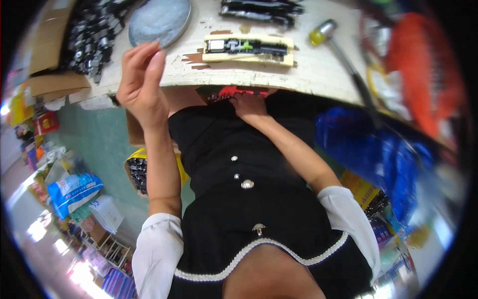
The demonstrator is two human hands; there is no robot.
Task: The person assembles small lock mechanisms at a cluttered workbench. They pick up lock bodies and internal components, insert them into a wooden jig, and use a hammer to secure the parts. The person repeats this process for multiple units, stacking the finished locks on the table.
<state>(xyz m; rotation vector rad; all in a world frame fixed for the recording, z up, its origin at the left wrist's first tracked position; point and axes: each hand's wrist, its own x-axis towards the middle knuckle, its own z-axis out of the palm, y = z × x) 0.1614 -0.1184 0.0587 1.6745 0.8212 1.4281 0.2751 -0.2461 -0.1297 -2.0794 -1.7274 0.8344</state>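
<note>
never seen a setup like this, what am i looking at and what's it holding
There's no robot, just a person's bare hands, seen from a camera worn on the head, looking down. Its fisheye lens bends straight edges.

On the worn white table are a cream holder with a black assembly in it, more black parts, a mallet, a round dish and piled small pieces.

The left hand is pinched near the dish; the right hand is below the table edge, by something red. I can't tell whether either holds anything.
</note>
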